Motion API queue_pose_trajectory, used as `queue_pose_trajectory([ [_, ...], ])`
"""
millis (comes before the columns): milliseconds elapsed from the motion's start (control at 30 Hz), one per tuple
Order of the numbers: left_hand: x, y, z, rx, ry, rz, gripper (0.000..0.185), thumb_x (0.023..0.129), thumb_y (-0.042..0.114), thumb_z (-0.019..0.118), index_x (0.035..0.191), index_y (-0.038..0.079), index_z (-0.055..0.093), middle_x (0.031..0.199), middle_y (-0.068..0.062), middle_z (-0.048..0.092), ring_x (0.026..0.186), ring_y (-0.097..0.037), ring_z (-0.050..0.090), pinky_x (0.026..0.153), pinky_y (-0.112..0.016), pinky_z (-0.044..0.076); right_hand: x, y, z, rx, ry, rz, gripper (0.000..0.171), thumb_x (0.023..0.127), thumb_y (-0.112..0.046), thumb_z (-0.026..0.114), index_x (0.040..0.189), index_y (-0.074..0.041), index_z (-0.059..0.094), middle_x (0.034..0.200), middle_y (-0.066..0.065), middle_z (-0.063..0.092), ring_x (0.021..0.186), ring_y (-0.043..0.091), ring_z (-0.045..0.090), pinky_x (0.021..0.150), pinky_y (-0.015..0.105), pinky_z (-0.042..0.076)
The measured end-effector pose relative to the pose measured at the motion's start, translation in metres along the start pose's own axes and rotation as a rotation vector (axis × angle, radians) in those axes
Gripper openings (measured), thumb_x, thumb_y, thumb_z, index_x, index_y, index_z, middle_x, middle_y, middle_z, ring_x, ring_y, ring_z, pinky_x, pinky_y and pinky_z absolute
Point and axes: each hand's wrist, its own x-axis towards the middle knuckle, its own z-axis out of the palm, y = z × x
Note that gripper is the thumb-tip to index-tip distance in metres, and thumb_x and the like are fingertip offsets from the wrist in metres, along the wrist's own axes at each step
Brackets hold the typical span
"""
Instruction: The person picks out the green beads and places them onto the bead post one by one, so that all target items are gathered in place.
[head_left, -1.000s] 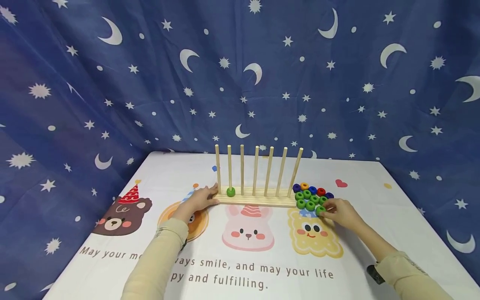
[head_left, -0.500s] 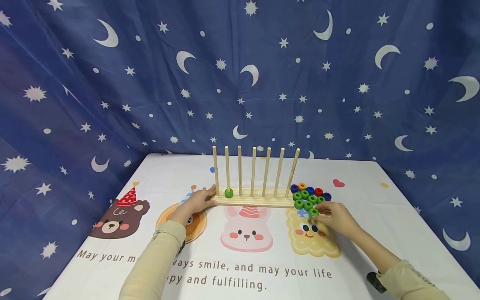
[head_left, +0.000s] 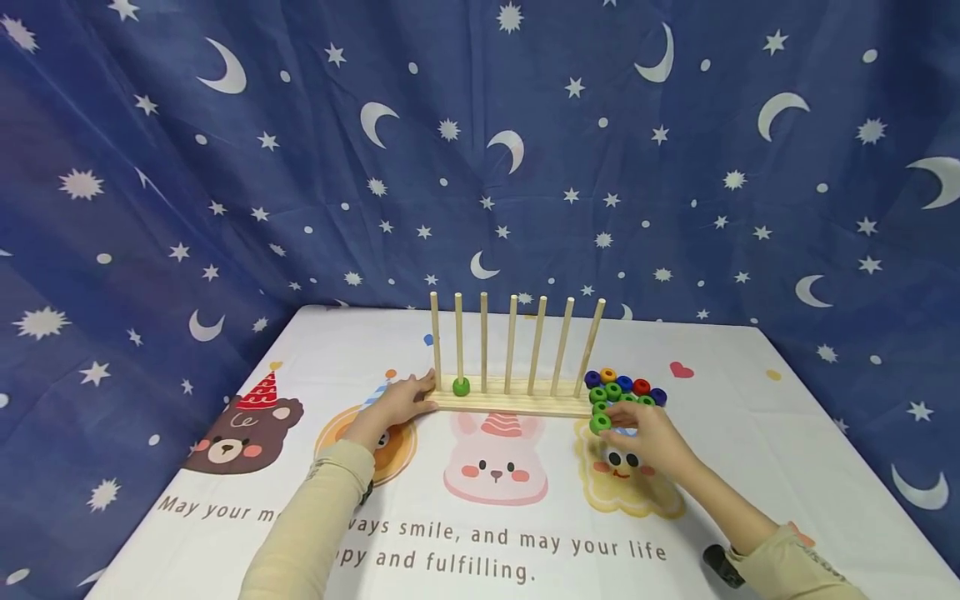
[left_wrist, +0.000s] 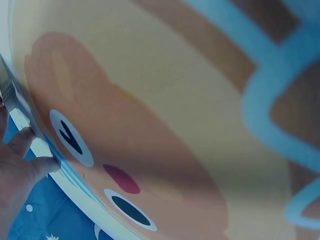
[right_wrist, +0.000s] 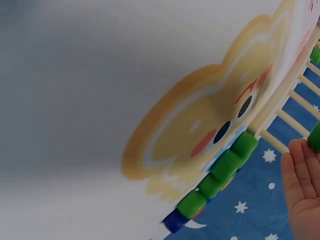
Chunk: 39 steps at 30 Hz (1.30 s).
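A wooden peg rack [head_left: 517,405] with a row of upright rods stands on the table; one green bead [head_left: 461,387] sits at the foot of its second rod from the left. My left hand [head_left: 397,402] grips the left end of the rack's base, thumb in front; its fingers show at the edge of the left wrist view. Between thumb and fingers my right hand [head_left: 651,429] pinches another green bead [head_left: 599,424], just in front of the loose beads. In the right wrist view this held bead [right_wrist: 315,138] is partly cut off by the frame.
Several loose green beads [head_left: 612,391] are bunched by the rack's right end, with an orange bead [head_left: 608,376], a red bead [head_left: 641,387] and blue ones behind. A white cloth [head_left: 420,508] with printed animals covers the table. A blue star-patterned curtain [head_left: 420,183] hangs behind.
My right hand has moved left with the pinched green bead, from the right front of the bead group to its left front. The left hand stays at the rack's end.
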Motion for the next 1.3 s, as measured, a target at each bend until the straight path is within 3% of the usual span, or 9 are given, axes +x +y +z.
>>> queue_pose_trajectory([
  [500,0.001,0.001,0.002,0.0,-0.003,0.0,0.055,0.085,0.03,0.055,0.132,0.005,0.039,0.143,-0.011,0.026,0.126,-0.044,0.025,0.103,-0.055,0.023,0.019,-0.029,0.01,0.075,0.063,-0.144,0.028,0.075,-0.013,0.069,0.1,-0.003,0.062,0.093,0.01,0.068,0.084,0.022,0.065,0.074,0.038,0.053],
  [767,0.013,-0.019,0.014,-0.035,0.001,0.045,0.063,0.082,0.048,0.051,0.133,0.012,0.039,0.144,-0.004,0.025,0.125,-0.046,0.025,0.102,-0.058,0.02,0.03,-0.048,0.016,0.055,0.133,-0.198,0.028,0.073,-0.01,0.07,0.099,-0.004,0.063,0.09,0.008,0.068,0.081,0.023,0.065,0.073,0.04,0.053],
  [1000,0.003,0.0,0.004,-0.009,-0.003,-0.001,0.054,0.085,0.03,0.056,0.13,0.005,0.041,0.143,-0.011,0.026,0.126,-0.045,0.025,0.102,-0.058,0.02,0.041,-0.069,0.024,0.107,0.104,-0.232,0.029,0.074,-0.012,0.07,0.101,-0.005,0.062,0.092,0.008,0.067,0.083,0.021,0.064,0.077,0.038,0.052],
  [1300,-0.001,0.001,0.001,0.017,-0.001,-0.007,0.055,0.085,0.031,0.055,0.132,0.007,0.039,0.143,-0.01,0.026,0.126,-0.044,0.026,0.102,-0.058,0.021,0.058,-0.087,0.029,0.125,0.077,-0.27,0.028,0.075,-0.014,0.069,0.101,-0.006,0.063,0.092,0.005,0.068,0.082,0.016,0.065,0.079,0.029,0.052],
])
